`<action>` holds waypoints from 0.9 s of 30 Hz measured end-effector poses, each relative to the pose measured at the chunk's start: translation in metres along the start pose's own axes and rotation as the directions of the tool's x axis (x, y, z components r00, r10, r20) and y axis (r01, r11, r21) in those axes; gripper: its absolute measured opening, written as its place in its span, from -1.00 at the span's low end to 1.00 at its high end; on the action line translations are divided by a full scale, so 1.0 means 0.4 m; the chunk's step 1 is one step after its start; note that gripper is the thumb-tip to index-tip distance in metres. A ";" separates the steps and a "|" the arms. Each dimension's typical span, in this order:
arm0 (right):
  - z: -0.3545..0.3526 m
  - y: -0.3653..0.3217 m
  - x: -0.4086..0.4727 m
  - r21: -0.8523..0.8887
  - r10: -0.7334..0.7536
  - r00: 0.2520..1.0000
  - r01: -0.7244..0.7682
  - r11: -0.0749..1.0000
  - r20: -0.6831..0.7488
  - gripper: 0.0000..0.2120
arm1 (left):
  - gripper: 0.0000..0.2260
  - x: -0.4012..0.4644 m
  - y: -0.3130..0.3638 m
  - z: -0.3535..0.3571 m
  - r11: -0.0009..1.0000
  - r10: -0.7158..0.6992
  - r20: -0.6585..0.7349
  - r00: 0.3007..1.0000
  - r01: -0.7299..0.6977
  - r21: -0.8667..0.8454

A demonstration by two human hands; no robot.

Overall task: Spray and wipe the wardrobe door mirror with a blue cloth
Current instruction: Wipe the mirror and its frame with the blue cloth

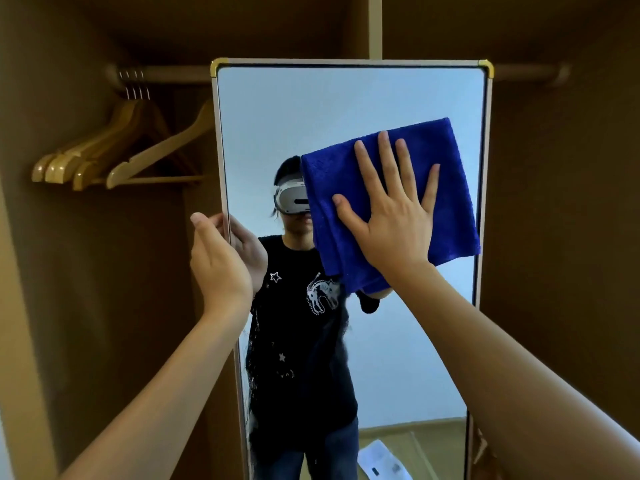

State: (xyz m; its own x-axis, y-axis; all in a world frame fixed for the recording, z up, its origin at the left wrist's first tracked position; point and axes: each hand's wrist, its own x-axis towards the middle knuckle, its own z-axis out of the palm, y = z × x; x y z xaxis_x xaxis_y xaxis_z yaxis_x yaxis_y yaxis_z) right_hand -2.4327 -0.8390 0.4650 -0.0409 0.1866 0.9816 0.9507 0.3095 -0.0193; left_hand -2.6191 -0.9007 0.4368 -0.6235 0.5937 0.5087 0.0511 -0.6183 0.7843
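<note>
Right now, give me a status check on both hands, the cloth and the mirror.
Right hand flat, pressing blue cloth on mirror. Left hand gripping mirror's left edge. Hangers off to the left, nothing blocking.

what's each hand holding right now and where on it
The left hand grips the mirror by its left frame edge. The right hand holds nothing; its flat fingers press the blue cloth against the glass.
</note>
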 end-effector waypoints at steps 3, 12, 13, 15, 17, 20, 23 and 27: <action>-0.007 0.040 -0.002 -0.001 0.002 1.000 -0.002 1.000 0.003 -0.34 | -0.59 -0.007 0.001 0.014 0.999 0.039 -0.053 0.998 -0.038 0.030; -0.024 0.137 -0.021 -0.005 0.038 0.999 -0.038 0.999 0.008 -0.35 | -0.58 -0.024 -0.018 0.047 0.987 0.129 -0.121 0.984 -0.115 0.115; -0.024 0.142 -0.026 -0.004 0.044 0.999 -0.044 0.999 0.010 -0.35 | -0.59 -0.027 -0.021 0.050 0.984 0.143 -0.117 0.983 -0.127 0.128; -0.022 0.149 -0.041 0.002 0.057 0.998 -0.057 0.998 0.011 -0.35 | -0.60 -0.031 -0.030 0.049 0.978 0.165 -0.115 0.980 -0.148 0.144; -0.017 0.151 -0.063 0.003 0.072 0.997 -0.072 0.997 0.007 -0.35 | -0.61 -0.034 -0.040 0.045 0.974 0.187 -0.119 0.975 -0.168 0.153; -0.005 0.148 -0.101 -0.006 0.093 0.996 -0.093 0.996 0.010 -0.34 | -0.66 -0.036 -0.049 0.043 0.969 0.199 -0.134 0.971 -0.174 0.177; -0.005 0.145 -0.098 -0.005 0.093 0.995 -0.093 0.996 0.019 -0.34 | -0.65 -0.037 -0.050 0.045 0.964 0.217 -0.150 0.965 -0.187 0.191; -0.027 0.157 0.012 0.012 0.052 0.998 -0.052 0.999 0.024 -0.34 | -0.67 -0.037 -0.047 0.046 0.964 0.213 -0.156 0.965 -0.181 0.195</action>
State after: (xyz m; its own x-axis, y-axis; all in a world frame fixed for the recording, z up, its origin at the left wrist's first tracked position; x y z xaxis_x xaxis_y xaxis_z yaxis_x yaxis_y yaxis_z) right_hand -2.3698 -0.8285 0.4705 0.0014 0.2247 0.9744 0.9478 0.3103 -0.0729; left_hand -2.5965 -0.8887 0.4210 -0.7121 0.3609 0.6022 0.3145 -0.6029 0.7332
